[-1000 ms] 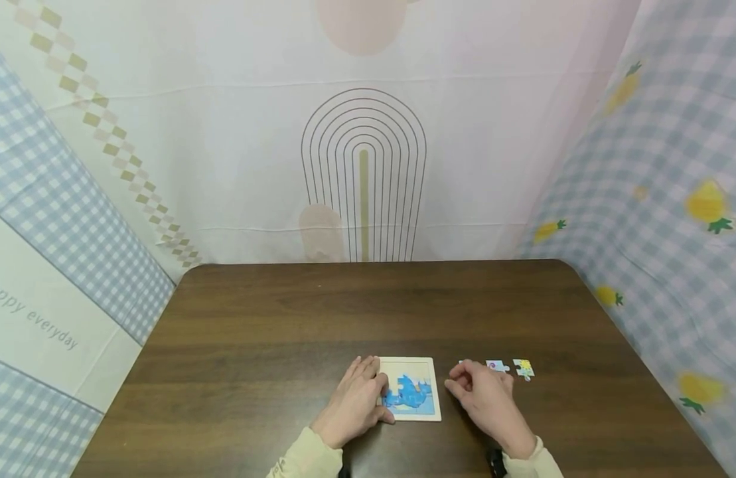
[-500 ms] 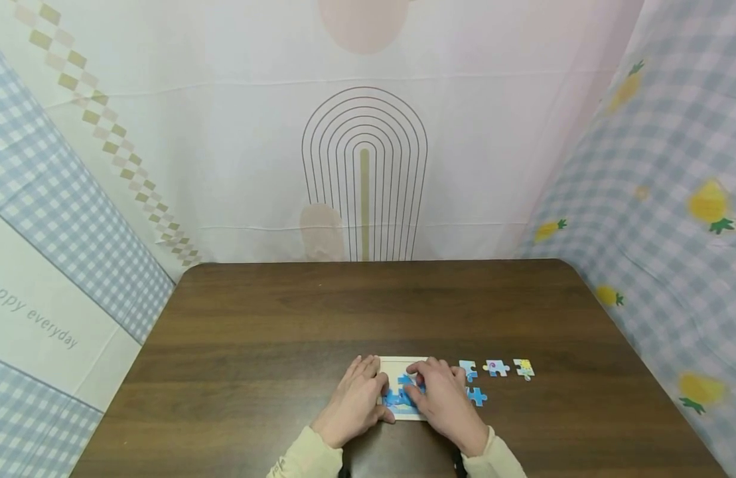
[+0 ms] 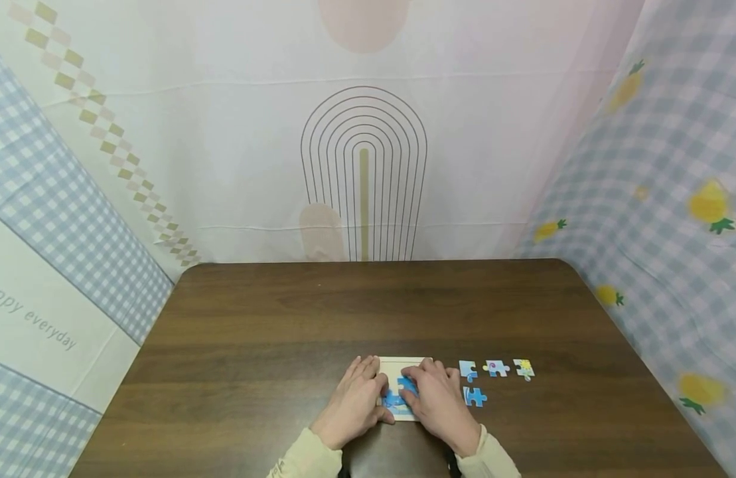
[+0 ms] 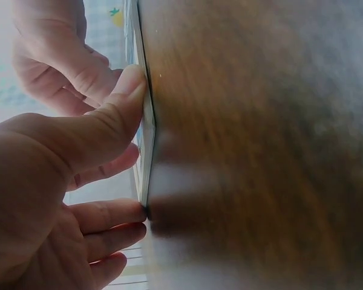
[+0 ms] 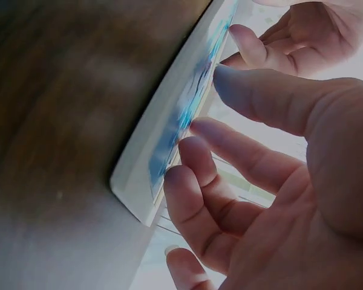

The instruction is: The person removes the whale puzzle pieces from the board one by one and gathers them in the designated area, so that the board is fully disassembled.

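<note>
A square jigsaw board (image 3: 403,360) with a pale frame lies near the table's front, a blue picture partly filling it. My left hand (image 3: 357,399) holds its left side, thumb at the near edge and fingers along the left edge. Over the board's right half is my right hand (image 3: 441,403). Its thumb and index finger are bent around a blue puzzle piece (image 3: 407,385) inside the frame. In the right wrist view the fingertips (image 5: 196,125) touch the board's surface; the hand hides the right part of the picture from the head view.
Several loose puzzle pieces lie right of the board: a blue one (image 3: 475,397), a blue-and-white one (image 3: 466,370), one with a purple swirl (image 3: 496,368) and one with a yellow shape (image 3: 524,368). Patterned cloth hangs behind and beside the brown table (image 3: 272,318).
My right hand has moved left from beside the board onto its right half, uncovering loose pieces, then slightly further left. My left hand has stayed put.
</note>
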The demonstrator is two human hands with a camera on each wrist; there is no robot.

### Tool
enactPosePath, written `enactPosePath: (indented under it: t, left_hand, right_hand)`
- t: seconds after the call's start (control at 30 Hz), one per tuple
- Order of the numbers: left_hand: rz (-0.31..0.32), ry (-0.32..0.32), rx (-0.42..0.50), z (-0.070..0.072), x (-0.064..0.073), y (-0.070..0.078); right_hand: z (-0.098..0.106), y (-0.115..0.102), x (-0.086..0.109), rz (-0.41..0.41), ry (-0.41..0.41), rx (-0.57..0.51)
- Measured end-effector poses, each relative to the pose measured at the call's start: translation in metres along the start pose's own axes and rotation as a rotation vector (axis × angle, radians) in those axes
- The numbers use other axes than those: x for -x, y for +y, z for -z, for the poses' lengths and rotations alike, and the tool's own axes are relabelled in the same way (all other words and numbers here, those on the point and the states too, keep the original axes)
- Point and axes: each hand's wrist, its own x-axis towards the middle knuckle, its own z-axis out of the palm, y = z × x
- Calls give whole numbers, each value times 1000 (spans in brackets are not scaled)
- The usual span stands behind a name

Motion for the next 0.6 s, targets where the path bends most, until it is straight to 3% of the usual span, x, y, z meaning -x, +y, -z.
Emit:
enactPosePath:
  t: [0.37,0.6]
  left_hand:
    - [-4,5,5,0,0,-1]
    - [-7,9,4,0,-1,0]
  right_hand:
    - [-1,0,1,32,13,-5]
    - [0,-2,1,-2,-18,23]
